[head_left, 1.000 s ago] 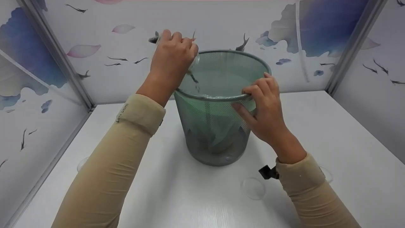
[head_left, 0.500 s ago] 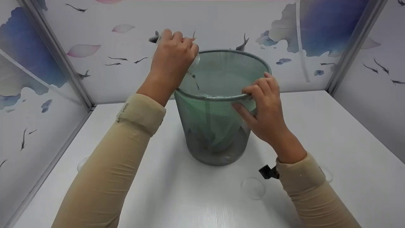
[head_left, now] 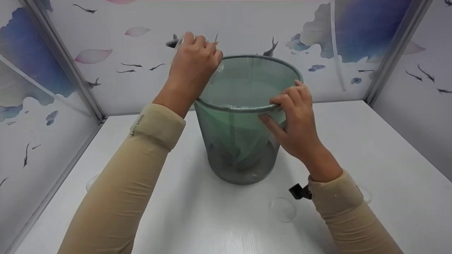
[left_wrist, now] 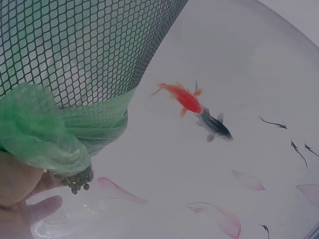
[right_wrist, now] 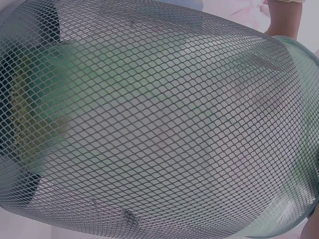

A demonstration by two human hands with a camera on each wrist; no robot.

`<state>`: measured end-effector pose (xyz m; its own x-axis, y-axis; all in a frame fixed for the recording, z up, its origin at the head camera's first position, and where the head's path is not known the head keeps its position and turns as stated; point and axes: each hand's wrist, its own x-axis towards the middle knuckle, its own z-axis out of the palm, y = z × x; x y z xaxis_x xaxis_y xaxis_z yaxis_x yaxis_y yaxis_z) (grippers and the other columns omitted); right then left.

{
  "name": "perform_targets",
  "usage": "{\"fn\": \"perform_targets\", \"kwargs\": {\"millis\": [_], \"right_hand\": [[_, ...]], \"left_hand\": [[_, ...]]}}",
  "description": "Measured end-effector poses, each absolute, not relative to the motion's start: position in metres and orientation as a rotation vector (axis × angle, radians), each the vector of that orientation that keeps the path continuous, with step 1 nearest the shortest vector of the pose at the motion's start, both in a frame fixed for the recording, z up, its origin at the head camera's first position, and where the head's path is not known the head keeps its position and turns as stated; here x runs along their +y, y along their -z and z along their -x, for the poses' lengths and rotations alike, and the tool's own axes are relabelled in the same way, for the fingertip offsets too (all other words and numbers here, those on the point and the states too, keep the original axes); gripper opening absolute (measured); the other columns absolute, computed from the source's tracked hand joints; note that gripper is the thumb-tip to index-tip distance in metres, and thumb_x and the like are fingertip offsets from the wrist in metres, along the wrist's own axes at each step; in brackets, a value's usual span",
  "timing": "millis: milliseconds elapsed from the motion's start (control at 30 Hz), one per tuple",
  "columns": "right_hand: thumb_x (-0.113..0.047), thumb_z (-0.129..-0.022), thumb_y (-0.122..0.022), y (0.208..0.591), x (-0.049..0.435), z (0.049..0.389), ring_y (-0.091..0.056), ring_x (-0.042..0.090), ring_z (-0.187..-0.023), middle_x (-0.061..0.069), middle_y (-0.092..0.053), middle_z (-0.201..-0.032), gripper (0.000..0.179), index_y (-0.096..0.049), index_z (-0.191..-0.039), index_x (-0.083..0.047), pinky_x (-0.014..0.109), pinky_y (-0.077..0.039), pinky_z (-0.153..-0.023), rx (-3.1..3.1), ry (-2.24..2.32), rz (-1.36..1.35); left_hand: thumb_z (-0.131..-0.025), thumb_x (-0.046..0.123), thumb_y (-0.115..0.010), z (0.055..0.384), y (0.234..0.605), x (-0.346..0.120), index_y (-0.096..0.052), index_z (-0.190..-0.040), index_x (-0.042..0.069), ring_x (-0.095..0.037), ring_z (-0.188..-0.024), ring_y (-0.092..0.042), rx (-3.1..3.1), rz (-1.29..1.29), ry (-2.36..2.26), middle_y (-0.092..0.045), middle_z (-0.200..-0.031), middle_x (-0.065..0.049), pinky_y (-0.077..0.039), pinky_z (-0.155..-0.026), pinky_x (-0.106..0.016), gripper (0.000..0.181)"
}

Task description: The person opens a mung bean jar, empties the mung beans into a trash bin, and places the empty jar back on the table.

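A grey wire-mesh wastebasket [head_left: 243,148], lined with a green plastic bag [left_wrist: 45,134], stands upright on the white table [head_left: 212,218]. My left hand [head_left: 194,65] is raised over its left rim, gripping a clear container [left_wrist: 65,224] that the hand mostly hides in the head view. Small dark beans [left_wrist: 77,181] cluster by the bag's edge, near the fingers, in the left wrist view. My right hand [head_left: 296,120] grips the near right rim, fingers over the top and thumb outside. Through the mesh, the right wrist view shows a yellowish-green grainy mass [right_wrist: 22,109] low in the basket.
A clear round dish or lid [head_left: 282,210] lies on the table in front of the basket. Other clear round pieces show partly beside the left sleeve [head_left: 92,183] and the right sleeve [head_left: 367,194]. White panels printed with fish and petals enclose the table.
The dark stream falling from the left hand into the basket thins and is no longer visible in the head view. The left hand has shifted very slightly; the right hand stays on the rim.
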<state>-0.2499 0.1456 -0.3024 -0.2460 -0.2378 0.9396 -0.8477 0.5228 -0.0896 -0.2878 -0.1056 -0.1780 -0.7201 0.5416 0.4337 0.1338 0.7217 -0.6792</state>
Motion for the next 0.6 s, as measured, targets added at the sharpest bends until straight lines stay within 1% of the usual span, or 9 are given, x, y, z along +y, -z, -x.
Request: {"fn": "perform_targets", "kwargs": {"millis": [133,267,367,600], "right_hand": [[-0.043,-0.107,-0.064,0.3013,0.1456,0.2493,-0.047,0.036,-0.099,0.014,-0.052,-0.094,0.041,-0.061,-0.108,-0.002,0.066,-0.023,-0.123,-1.763,-0.765,-0.907],[-0.044,-0.108,-0.062,0.3012,0.1457,0.2496,-0.046,0.035,-0.097,0.013,-0.051,-0.092,0.042,-0.061,-0.108,-0.003,0.067,-0.024,-0.122,-1.760,-0.751,-0.905],[-0.045,-0.108,-0.061,0.3011,0.1459,0.2499,-0.046,0.035,-0.095,0.013,-0.050,-0.091,0.043,-0.061,-0.108,-0.003,0.067,-0.024,-0.121,-1.757,-0.741,-0.904],[-0.045,-0.108,-0.062,0.3015,0.1460,0.2502,-0.046,0.035,-0.096,0.013,-0.050,-0.092,0.042,-0.061,-0.108,-0.003,0.067,-0.024,-0.122,-1.761,-0.743,-0.904]], "left_hand": [[-0.096,-0.002,-0.073,0.2881,0.1770,-0.1047,-0.064,-0.124,0.004,-0.035,-0.111,-0.063,-2.276,0.519,-0.865,-0.070,-0.119,-0.014,-0.048,-0.102,-0.048,0.030],[-0.098,-0.003,-0.070,0.2890,0.1773,-0.1041,-0.064,-0.118,0.005,-0.033,-0.107,-0.063,-2.250,0.516,-0.899,-0.070,-0.112,-0.013,-0.048,-0.101,-0.048,0.022],[-0.098,-0.003,-0.070,0.2894,0.1776,-0.1034,-0.063,-0.116,0.005,-0.032,-0.104,-0.063,-2.234,0.510,-0.931,-0.069,-0.108,-0.012,-0.049,-0.101,-0.047,0.021],[-0.095,-0.001,-0.075,0.2887,0.1776,-0.1028,-0.064,-0.122,0.005,-0.032,-0.104,-0.063,-2.229,0.514,-0.954,-0.069,-0.111,-0.012,-0.049,-0.100,-0.047,0.030]]}}
